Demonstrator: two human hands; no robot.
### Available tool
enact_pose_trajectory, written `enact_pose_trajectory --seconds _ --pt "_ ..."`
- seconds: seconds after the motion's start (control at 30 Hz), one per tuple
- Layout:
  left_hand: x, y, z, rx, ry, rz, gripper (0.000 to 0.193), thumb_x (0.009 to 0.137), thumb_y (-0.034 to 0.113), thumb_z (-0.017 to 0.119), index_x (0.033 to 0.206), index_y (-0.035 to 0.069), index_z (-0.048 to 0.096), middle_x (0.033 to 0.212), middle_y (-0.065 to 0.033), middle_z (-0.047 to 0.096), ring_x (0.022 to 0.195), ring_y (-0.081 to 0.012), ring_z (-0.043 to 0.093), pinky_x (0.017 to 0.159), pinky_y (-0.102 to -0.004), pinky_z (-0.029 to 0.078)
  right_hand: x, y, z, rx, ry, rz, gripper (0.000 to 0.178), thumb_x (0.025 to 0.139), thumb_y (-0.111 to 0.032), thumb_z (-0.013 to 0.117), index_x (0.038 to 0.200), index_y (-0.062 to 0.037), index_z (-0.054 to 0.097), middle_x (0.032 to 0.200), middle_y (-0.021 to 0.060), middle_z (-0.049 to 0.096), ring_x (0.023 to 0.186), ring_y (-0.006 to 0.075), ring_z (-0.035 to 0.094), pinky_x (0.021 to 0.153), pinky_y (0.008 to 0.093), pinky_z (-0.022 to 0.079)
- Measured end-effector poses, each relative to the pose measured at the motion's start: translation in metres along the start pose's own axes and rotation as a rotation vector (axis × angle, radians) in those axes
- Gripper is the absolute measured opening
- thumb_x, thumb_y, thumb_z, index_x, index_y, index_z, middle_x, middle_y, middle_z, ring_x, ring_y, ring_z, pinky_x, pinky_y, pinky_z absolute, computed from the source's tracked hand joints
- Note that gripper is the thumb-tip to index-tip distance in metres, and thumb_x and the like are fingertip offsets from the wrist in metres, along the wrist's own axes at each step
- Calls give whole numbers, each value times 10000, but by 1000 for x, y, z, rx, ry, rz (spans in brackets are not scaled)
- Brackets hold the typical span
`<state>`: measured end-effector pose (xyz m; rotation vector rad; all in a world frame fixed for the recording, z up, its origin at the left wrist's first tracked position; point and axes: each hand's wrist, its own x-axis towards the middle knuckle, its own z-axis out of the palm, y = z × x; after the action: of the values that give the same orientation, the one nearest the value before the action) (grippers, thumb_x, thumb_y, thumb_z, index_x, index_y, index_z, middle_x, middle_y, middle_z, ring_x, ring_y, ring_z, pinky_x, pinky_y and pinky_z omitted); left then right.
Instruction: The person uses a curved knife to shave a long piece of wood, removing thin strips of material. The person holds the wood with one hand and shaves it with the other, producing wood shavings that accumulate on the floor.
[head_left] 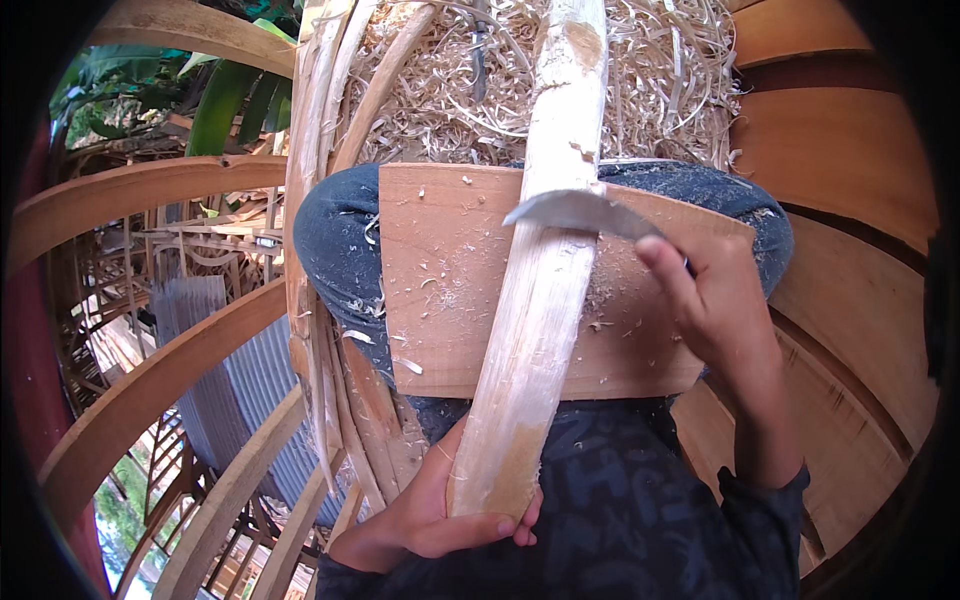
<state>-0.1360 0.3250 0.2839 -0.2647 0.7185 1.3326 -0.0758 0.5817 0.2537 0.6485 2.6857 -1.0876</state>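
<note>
A long pale strip of wood slants across my lap, its near end close to my belly and its far end running up out of view. My left hand is closed around that near end, thumb on top. In my right hand is a knife with a curved blade; its handle is mostly hidden by my fingers. The blade lies across the strip, touching its upper face about midway. Beneath the strip, a flat brown board rests over my thighs, dusted with small chips.
Curly wood shavings heap up beyond my knees. Long split strips lean along the left, beside a slatted wooden railing. Outside it are corrugated sheets and green leaves. Wide wooden planks form a wall on the right.
</note>
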Motion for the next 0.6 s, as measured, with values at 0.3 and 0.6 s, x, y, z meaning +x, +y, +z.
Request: enact_pose_trajectory --seconds 0.3,0.6 --pt "0 -1 -4 2 47 31 720 766 47 658 1346 12 233 892 -177 571 772 -225 609 732 -375 528 35 19 -19 54 -24 298 570 869 -472 568 563 7 597 486 223 517 486 387 561 501 440 454" --pt "-10 -2 2 20 82 40 718 734 33 667 1324 -1 259 896 -200 579 779 -250 624 740 -404 535 30 -1 -7 -87 17 -4 512 876 -453 560 672 10 645 572 214 559 546 365 581 534 427 442"
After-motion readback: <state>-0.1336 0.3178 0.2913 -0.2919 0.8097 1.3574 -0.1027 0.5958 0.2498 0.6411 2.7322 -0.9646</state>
